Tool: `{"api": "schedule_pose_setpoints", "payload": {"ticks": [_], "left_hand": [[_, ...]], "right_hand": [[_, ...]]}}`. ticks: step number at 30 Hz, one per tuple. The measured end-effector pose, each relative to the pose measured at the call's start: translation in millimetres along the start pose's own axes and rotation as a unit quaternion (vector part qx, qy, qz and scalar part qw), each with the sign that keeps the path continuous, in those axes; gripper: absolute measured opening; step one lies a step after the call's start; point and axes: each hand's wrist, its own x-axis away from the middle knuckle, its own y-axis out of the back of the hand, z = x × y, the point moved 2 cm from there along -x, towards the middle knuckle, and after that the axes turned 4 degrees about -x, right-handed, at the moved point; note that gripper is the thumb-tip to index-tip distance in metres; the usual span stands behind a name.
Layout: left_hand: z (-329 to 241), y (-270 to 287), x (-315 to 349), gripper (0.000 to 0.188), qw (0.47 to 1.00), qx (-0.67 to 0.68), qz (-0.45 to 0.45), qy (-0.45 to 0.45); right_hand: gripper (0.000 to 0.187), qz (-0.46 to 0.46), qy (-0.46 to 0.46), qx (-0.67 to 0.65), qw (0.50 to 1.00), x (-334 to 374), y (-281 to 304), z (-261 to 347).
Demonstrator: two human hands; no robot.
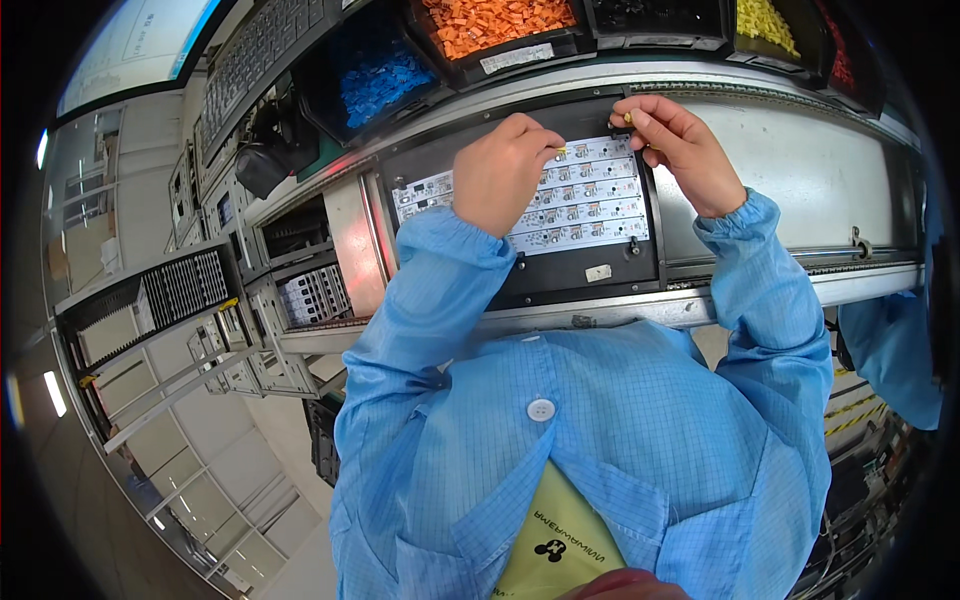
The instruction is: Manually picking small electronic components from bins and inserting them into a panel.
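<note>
My left hand [500, 175] is over the upper middle of a panel of white circuit boards [590, 213], its fingertips pinched on a small yellow plastic part [562, 153] close to the top board. At the panel's upper right corner, my right hand [690, 150] is raised, with thumb and fingers closed on another small yellow plastic part [628, 117]. The boards lie in strips in a black carrier [560, 280] and bear rows of small components. My left hand and forearm hide part of the boards' left half.
Bins along the back hold small parts: blue [385, 85], orange [500, 25], black [660, 18], yellow [765, 25] and red [842, 60]. Metal conveyor rails [690, 308] run in front and behind. A black handheld scanner [265, 170], keyboard [255, 60] and monitor [130, 50] stand at left.
</note>
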Motion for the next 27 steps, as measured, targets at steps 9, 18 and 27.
{"api": "schedule_pose_setpoints", "payload": {"ticks": [9,18,27], "left_hand": [[1,1,4,0.006,0.998,0.031,-0.029,0.047],[-1,-3,7,0.006,0.996,0.046,-0.056,0.059],[-4,-2,11,0.003,0.997,-0.013,-0.075,0.011]], "right_hand": [[0.029,-0.034,0.021,0.014,0.999,0,-1,-4],[0.031,-0.026,0.017,0.045,0.999,1,-4,2],[0.025,-0.044,0.018,0.062,0.997,0,-9,2]]}}
